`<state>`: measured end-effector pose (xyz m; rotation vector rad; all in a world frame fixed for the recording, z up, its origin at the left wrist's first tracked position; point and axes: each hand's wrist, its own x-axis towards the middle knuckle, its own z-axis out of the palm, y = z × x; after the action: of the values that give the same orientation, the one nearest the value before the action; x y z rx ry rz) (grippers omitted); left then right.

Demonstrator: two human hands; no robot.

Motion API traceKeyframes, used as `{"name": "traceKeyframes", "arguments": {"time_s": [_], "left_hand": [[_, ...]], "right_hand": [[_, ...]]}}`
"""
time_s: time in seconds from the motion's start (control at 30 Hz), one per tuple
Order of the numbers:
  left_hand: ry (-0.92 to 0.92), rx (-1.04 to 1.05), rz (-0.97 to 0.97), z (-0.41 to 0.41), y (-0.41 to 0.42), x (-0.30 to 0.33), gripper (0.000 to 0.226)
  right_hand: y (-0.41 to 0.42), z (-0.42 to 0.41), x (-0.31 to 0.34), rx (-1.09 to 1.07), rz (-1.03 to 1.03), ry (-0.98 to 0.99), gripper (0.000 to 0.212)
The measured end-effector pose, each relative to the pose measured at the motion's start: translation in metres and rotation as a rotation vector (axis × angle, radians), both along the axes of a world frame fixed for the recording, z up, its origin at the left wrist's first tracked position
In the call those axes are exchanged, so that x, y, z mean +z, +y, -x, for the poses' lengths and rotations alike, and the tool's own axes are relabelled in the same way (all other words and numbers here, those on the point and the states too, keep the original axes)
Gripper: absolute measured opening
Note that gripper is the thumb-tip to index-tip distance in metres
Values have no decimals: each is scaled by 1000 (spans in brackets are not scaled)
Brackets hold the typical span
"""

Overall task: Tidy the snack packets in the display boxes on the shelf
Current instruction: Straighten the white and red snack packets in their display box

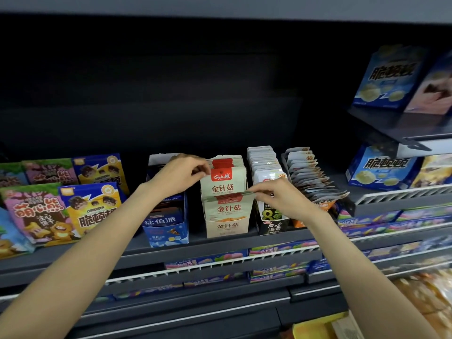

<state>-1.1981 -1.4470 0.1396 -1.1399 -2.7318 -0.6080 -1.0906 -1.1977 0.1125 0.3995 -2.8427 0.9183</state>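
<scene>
A beige display box point(227, 228) stands mid-shelf, filled with cream snack packets with red tops. My left hand point(179, 173) pinches the upper left corner of a raised packet point(223, 183) that sticks up above the rest. My right hand point(280, 195) pinches the top right edge of the front packet point(226, 207) lower in the same box. To the left stands a blue display box point(167, 226), partly hidden by my left forearm. A black and green box point(271, 223) and an orange box point(315, 182) of fanned packets stand to the right.
Large snack bags point(90, 209) lean at the shelf's left. Blue cartons point(380, 167) sit on the right shelves, one row higher up point(386, 77). Candy strips point(208, 261) line the wire-fronted shelf below. The back of the shelf above the boxes is dark.
</scene>
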Motion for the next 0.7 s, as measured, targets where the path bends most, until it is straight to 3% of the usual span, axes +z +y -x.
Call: {"name": "traceKeyframes", "arguments": {"time_s": [0.2,0.4,0.57,0.7], "left_hand": [[-24,9,-18,-2,-1,1,14],[-33,-33,-4,-5,-3,1,14],[-5,-71,32,-11,-6,1,17],[44,-23,50,-20,-9,0,19]], "right_hand": [[-3,0,-8,-7,19,205,17],[6,-11,22,28,323,160,19],[0,-15,56,-152,581,420,4],[10,-13,69,-287,615,548,3]]}}
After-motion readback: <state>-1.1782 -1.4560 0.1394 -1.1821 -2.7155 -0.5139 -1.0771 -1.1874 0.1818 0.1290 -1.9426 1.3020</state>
